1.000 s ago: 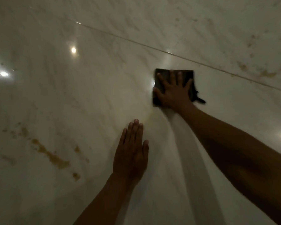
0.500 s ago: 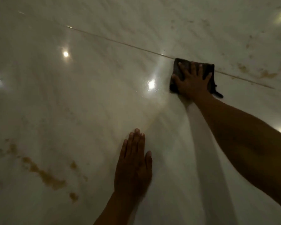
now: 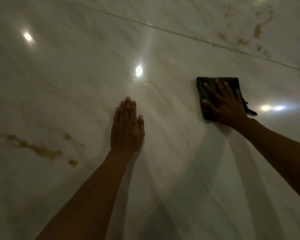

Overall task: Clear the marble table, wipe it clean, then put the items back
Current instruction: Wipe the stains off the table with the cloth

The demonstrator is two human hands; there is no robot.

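The white marble table (image 3: 68, 94) fills the whole view, glossy with lamp reflections. A dark folded cloth (image 3: 202, 87) lies flat on it at the right. My right hand (image 3: 223, 104) presses on the cloth with fingers spread and straight. My left hand (image 3: 126, 127) rests flat on the bare marble left of the cloth, fingers together and straight. No other items are on the visible surface.
A thin seam (image 3: 180, 34) runs diagonally across the marble from the upper left to the right edge. Brown veined patches mark the stone at the lower left (image 3: 40, 149) and upper right (image 3: 257, 30). A dark object corner shows at the top right edge.
My right hand has drawn the cloth back from the seam toward me and to the right. My left hand stays flat on the marble in about the same spot.
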